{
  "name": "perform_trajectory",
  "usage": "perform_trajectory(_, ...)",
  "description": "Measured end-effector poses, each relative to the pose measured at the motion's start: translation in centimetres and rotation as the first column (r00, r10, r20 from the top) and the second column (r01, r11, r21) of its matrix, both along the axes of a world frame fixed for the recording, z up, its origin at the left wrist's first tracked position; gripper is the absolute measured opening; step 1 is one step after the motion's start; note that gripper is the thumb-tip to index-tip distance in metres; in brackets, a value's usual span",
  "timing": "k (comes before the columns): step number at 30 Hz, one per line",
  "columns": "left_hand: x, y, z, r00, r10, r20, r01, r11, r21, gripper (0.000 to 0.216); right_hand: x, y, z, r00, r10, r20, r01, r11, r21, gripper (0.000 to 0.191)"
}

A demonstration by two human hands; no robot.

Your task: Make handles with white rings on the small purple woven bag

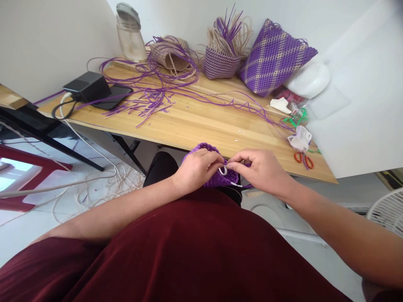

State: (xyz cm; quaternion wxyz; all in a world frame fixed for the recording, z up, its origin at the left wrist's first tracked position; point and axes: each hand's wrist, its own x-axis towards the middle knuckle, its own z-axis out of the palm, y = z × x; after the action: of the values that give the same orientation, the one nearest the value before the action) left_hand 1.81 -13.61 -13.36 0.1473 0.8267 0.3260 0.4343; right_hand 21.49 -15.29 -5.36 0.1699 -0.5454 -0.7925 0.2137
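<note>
Clamping the purple woven piece at the lap in the left hand — pinching the white strand looping between both hands, fingertips together, with the right hand just right of it.

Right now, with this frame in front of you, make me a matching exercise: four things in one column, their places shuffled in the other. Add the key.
Things:
1. scissors
2. checked woven bag
3. black box
4. small purple weave

Places:
A. gripped between left hand and right hand
B. right end of the table
C. left end of the table, by the cables
D. leaning at the back wall

Pairs: 1-B, 2-D, 3-C, 4-A
</note>
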Motion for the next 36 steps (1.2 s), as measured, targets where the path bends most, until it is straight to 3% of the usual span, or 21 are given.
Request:
perform_trajectory(3, 0.1, 0.0, -0.3, 1.000, -0.002, 0.011, 0.001, 0.998, 0.065, 0.007, 0.0, 0.6, 0.9, 0.996, -0.085, 0.001, 0.081, 0.944, -0.319, 0.025)
perform_trajectory(7, 0.2, 0.2, -0.9, 0.999, -0.028, 0.028, 0.024, 0.991, 0.132, 0.008, 0.0, 1.2, 1.1, 0.995, -0.101, 0.003, 0.090, 0.875, -0.477, 0.030)
perform_trajectory(12, 0.1, 0.0, -1.1, 0.998, -0.060, 0.006, 0.058, 0.986, 0.153, 0.009, -0.7, 1.3, 1.9, 0.991, -0.035, 0.126, 0.094, 0.864, -0.495, 0.024)
perform_trajectory(18, 0.2, -0.2, -0.6, 0.998, -0.045, 0.042, 0.039, 0.991, 0.126, 0.013, -2.2, 1.4, 3.6, 0.944, 0.110, 0.310, -0.016, 0.956, -0.291, 0.022)
perform_trajectory(21, 0.3, 0.1, -0.7, 0.996, -0.010, 0.092, -0.004, 0.989, 0.148, 0.020, -2.2, 1.7, 3.3, 0.962, 0.078, 0.261, 0.004, 0.954, -0.299, 0.021)
perform_trajectory(25, 0.3, 0.7, -0.9, 0.994, 0.003, 0.109, -0.031, 0.965, 0.260, 0.025, -1.9, 2.2, 2.7, 0.992, -0.020, 0.126, 0.071, 0.905, -0.420, 0.022)
perform_trajectory(30, 0.1, 1.2, -1.2, 0.996, -0.085, 0.029, 0.066, 0.914, 0.400, 0.021, -1.6, 2.1, 2.8, 0.996, -0.088, 0.008, 0.078, 0.831, -0.551, 0.025)
perform_trajectory(36, 0.3, 1.2, -1.4, 0.977, -0.110, 0.184, 0.072, 0.976, 0.204, 0.009, -1.2, 1.8, 1.9, 0.979, -0.171, -0.108, 0.079, 0.816, -0.572, 0.026)
